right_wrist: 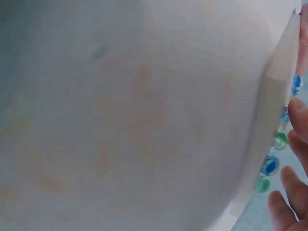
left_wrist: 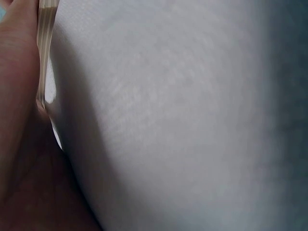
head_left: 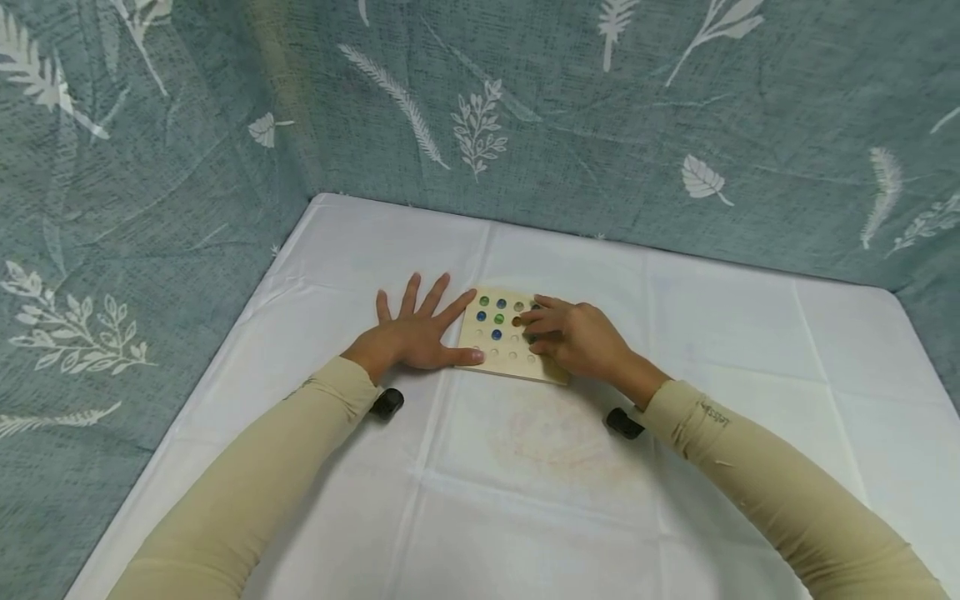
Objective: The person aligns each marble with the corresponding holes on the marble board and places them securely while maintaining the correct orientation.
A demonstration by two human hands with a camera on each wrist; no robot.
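A pale wooden board [head_left: 504,363] with rows of round hollows lies on the table, glass marbles in several of them. Blue marble [head_left: 497,334], green marble [head_left: 499,319] and amber marble [head_left: 517,322] show among them. My left hand [head_left: 420,337] is spread at the board's left side; its thumb presses the near left corner and its index finger reaches the far left corner. Over the right side, my right hand [head_left: 581,337] pinches a dark marble [head_left: 533,339] between thumb and finger, partly hidden. In the right wrist view, fingertips [right_wrist: 299,115] are close to the marbles along the board.
A white cloth [head_left: 525,517] with creases and a faint reddish stain covers the table. Black wrist devices [head_left: 388,403] sit under both wrists. Behind and to the left hangs a grey-green leaf-patterned curtain [head_left: 555,125].
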